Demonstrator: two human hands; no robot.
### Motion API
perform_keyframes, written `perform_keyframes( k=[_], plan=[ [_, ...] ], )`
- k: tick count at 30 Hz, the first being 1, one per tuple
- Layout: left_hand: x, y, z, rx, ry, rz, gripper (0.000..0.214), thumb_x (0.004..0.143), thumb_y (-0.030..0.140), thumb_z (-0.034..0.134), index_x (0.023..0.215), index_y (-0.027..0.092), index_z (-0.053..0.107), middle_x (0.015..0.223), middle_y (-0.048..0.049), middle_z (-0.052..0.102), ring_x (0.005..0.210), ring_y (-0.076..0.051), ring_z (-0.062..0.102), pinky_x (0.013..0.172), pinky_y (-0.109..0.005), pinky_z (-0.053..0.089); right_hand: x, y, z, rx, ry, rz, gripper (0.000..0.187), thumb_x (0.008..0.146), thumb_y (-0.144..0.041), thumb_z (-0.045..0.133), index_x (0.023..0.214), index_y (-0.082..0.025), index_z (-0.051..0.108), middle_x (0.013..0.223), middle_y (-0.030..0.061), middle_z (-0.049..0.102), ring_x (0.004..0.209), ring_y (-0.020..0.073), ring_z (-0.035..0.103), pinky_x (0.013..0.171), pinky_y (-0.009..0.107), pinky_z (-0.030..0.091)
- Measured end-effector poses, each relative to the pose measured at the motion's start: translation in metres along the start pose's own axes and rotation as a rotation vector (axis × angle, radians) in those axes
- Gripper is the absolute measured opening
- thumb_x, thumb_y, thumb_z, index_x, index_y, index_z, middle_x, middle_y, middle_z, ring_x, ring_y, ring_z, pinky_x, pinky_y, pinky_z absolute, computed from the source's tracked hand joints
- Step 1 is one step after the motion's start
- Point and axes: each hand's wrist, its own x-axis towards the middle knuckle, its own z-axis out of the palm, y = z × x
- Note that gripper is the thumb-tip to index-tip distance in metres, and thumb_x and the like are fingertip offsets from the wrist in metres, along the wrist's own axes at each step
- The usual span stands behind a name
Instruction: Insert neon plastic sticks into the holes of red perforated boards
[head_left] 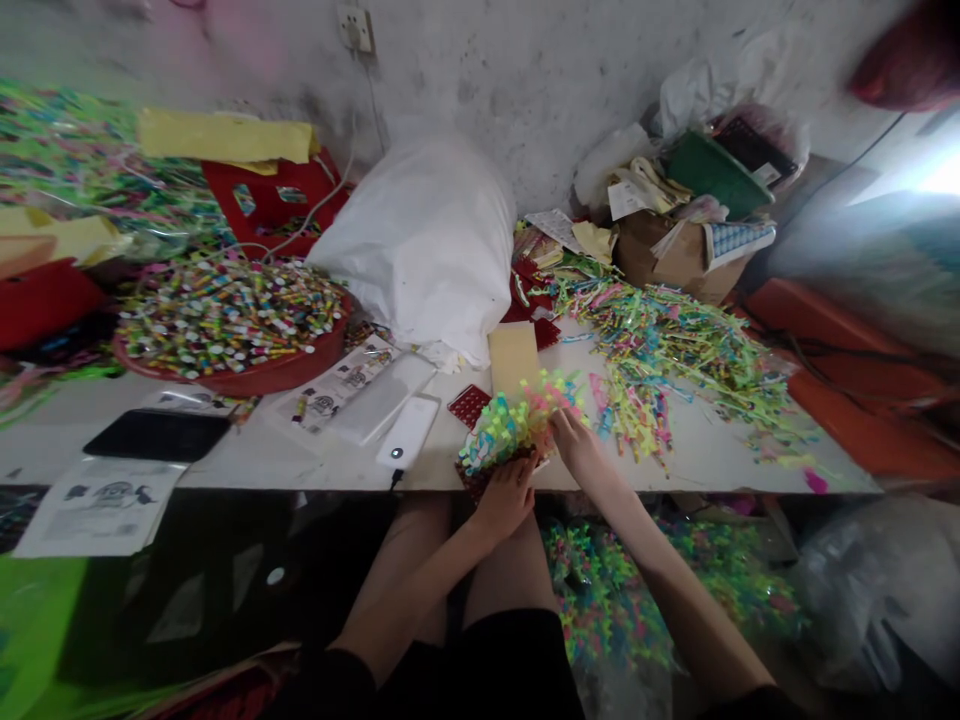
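Observation:
My left hand [507, 495] grips a small dark red tray [480, 478] at the table's front edge. The tray is packed with upright neon plastic pieces [517, 420] in green, yellow and pink. My right hand [576, 445] reaches to the right side of that cluster, fingers pinched on one of the pieces. Just right of it a loose heap of the same neon pieces [667, 350] spreads over the white table [315, 455].
A red basin [277, 372] of colourful pieces stands at left, a white sack [427, 240] in the middle back, a cardboard box [675, 255] at back right. A white power bank [409, 432], black phone [157, 435] and printed sheets [97, 505] lie near the front edge. More neon pieces [600, 590] lie below.

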Motion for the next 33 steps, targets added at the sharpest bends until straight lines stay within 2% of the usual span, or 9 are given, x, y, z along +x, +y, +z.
perform_keyframes(
  k=[7, 11, 13, 16, 19, 21, 25, 28, 33],
  plan=[
    [0.001, 0.001, -0.008, 0.052, -0.029, 0.031, 0.059, 0.088, 0.019, 0.035, 0.144, 0.013, 0.016, 0.121, -0.0128, 0.055, 0.110, -0.023, 0.051, 0.096, -0.038, 0.037, 0.000, 0.008, 0.002, 0.011, 0.039, 0.061, 0.019, 0.094, -0.021, 0.035, 0.093, -0.018, 0.053, 0.090, 0.0071, 0.059, 0.070, 0.0160, 0.058, 0.055, 0.024, 0.037],
    [0.001, 0.003, -0.008, 0.072, -0.057, 0.006, 0.057, 0.089, 0.018, 0.036, 0.143, 0.010, 0.020, 0.120, -0.0141, 0.056, 0.109, -0.024, 0.052, 0.094, -0.037, 0.039, -0.005, 0.005, 0.006, 0.060, 0.091, 0.053, 0.020, 0.093, -0.028, 0.039, 0.105, -0.020, 0.053, 0.100, 0.0078, 0.060, 0.069, 0.0154, 0.059, 0.053, 0.024, 0.040],
    [0.003, 0.005, -0.011, 0.079, -0.079, -0.014, 0.056, 0.088, 0.017, 0.036, 0.142, 0.010, 0.023, 0.120, -0.0138, 0.057, 0.106, -0.024, 0.054, 0.092, -0.036, 0.042, -0.010, 0.004, 0.007, 0.109, 0.158, 0.083, 0.025, 0.093, -0.031, 0.039, 0.112, -0.020, 0.051, 0.104, 0.0086, 0.059, 0.066, 0.0142, 0.058, 0.054, 0.024, 0.041],
    [0.008, 0.007, -0.019, 0.082, -0.117, -0.046, 0.053, 0.088, 0.016, 0.037, 0.141, 0.014, 0.029, 0.113, -0.0116, 0.061, 0.099, -0.022, 0.059, 0.086, -0.033, 0.045, -0.022, 0.010, 0.007, 0.171, 0.328, 0.186, 0.030, 0.093, -0.038, 0.038, 0.111, -0.019, 0.052, 0.102, 0.0094, 0.058, 0.062, 0.0127, 0.055, 0.057, 0.025, 0.043],
    [0.015, 0.009, -0.032, 0.097, -0.172, -0.078, 0.051, 0.088, 0.016, 0.039, 0.139, 0.016, 0.034, 0.102, -0.0102, 0.066, 0.090, -0.020, 0.063, 0.079, -0.030, 0.048, -0.036, 0.030, 0.013, 0.214, 0.494, 0.343, 0.032, 0.093, -0.040, 0.034, 0.104, -0.017, 0.054, 0.092, 0.0084, 0.058, 0.061, 0.0131, 0.051, 0.063, 0.027, 0.044],
    [0.020, 0.009, -0.039, 0.129, -0.219, -0.101, 0.052, 0.088, 0.017, 0.041, 0.140, 0.018, 0.033, 0.094, -0.0097, 0.068, 0.082, -0.020, 0.065, 0.072, -0.030, 0.050, -0.046, 0.050, 0.025, 0.193, 0.527, 0.466, 0.034, 0.093, -0.039, 0.031, 0.102, -0.016, 0.054, 0.093, 0.0094, 0.057, 0.064, 0.0148, 0.052, 0.066, 0.029, 0.045],
    [0.027, 0.009, -0.050, 0.172, -0.292, -0.126, 0.053, 0.089, 0.022, 0.043, 0.140, 0.022, 0.032, 0.083, -0.0082, 0.070, 0.072, -0.022, 0.066, 0.066, -0.031, 0.050, -0.069, 0.087, 0.064, 0.052, 0.394, 0.622, 0.035, 0.090, -0.040, 0.036, 0.105, -0.014, 0.054, 0.101, 0.0143, 0.056, 0.086, 0.0220, 0.055, 0.073, 0.034, 0.045],
    [0.029, 0.009, -0.053, 0.179, -0.302, -0.143, 0.049, 0.089, 0.024, 0.043, 0.138, 0.025, 0.038, 0.082, -0.0088, 0.071, 0.074, -0.023, 0.067, 0.067, -0.032, 0.051, -0.080, 0.102, 0.088, -0.015, 0.260, 0.688, 0.035, 0.086, -0.039, 0.044, 0.108, -0.013, 0.055, 0.099, 0.0148, 0.059, 0.093, 0.0247, 0.055, 0.073, 0.034, 0.045],
    [0.029, 0.009, -0.054, 0.200, -0.326, -0.165, 0.048, 0.090, 0.025, 0.040, 0.139, 0.026, 0.036, 0.082, -0.0083, 0.071, 0.075, -0.023, 0.068, 0.068, -0.032, 0.051, -0.078, 0.109, 0.101, 0.042, 0.063, 0.834, 0.030, 0.082, -0.028, 0.049, 0.103, -0.012, 0.061, 0.103, 0.0158, 0.062, 0.095, 0.0240, 0.057, 0.077, 0.030, 0.043]
  ],
)
